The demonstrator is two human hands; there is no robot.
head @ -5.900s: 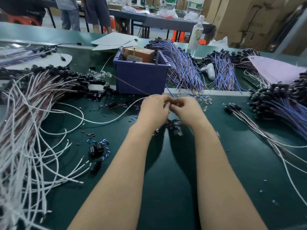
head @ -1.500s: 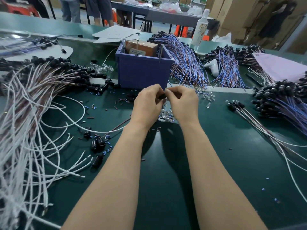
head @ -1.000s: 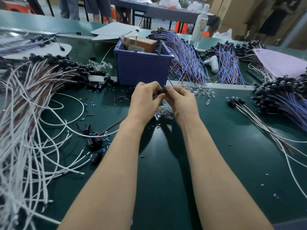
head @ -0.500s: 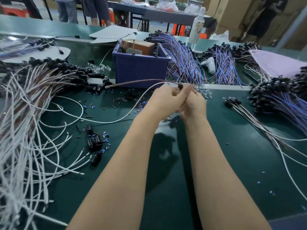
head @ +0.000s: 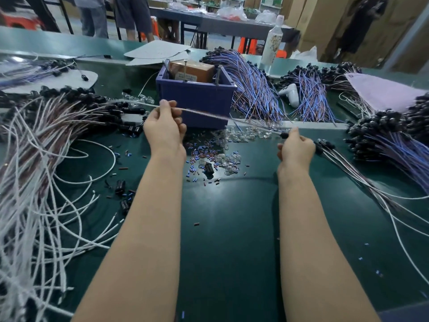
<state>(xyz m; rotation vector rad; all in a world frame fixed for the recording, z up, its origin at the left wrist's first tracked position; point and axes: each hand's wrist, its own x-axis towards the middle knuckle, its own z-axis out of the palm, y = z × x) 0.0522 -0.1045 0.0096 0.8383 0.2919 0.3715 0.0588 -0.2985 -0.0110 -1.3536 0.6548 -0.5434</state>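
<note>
Beside the white pile (head: 34, 173), the left grip (head: 163, 130) pinches a wire (head: 204, 114) held above the worktop (head: 227, 240). The wire stretches, blurred, in front of the blue bin (head: 197, 98) to the right grip (head: 296, 148), which pinches its black-capped end, just beside a laid-out bundle (head: 348, 169).

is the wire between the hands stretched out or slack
Stretched out: the wire runs in a nearly straight line from the left hand to the right hand, both pinching it, with no sag.
</note>
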